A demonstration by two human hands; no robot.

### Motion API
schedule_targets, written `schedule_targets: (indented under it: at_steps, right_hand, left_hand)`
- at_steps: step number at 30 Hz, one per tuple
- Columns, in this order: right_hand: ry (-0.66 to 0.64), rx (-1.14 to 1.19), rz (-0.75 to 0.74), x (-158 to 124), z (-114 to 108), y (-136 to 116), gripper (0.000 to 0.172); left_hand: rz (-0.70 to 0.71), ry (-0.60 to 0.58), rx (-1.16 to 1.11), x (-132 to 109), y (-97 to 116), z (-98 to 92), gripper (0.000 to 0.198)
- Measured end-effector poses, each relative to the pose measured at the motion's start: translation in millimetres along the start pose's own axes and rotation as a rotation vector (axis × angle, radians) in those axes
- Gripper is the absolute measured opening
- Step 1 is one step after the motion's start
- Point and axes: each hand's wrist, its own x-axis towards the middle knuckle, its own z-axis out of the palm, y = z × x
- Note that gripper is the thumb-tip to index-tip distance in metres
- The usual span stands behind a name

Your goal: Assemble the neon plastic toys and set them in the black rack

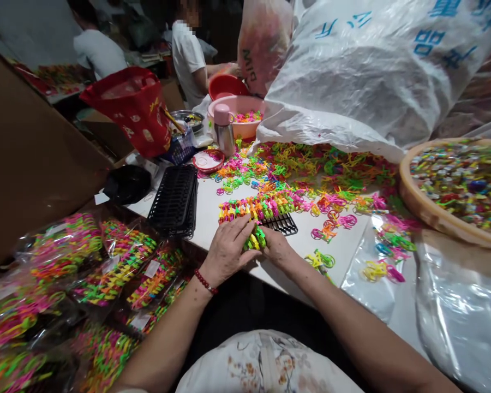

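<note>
My left hand [229,243], a red bead bracelet at its wrist, curls around the near end of a row of small plastic toy bicycles [251,204] in pink, orange, yellow and green. Opposite it, my right hand [276,245] closes on a green and yellow toy bicycle [258,237] in the same place. My fingers partly hide both toys and grip. Under the row, a black plastic grid rack [284,224] shows at the right. Loose toy bicycles [331,210] lie on the white table just beyond and to the right.
Stacked black racks [174,199] lie at left, near bagged toys [118,259] below the table edge. A flask [224,131], red basket [209,170] and pink basin [245,131] stand behind. A large sack [352,71], a tub of small pieces [409,164] and clear bags [462,322] are right.
</note>
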Motion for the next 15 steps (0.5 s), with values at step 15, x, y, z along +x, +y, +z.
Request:
schedule_targets:
  at_steps: [15]
  right_hand:
    - [-0.070,-0.250,-0.039,11.5,2.2,5.1,0.019]
  left_hand:
    - [0.046,-0.010,0.090,5.8,1.4,-1.6,0.067]
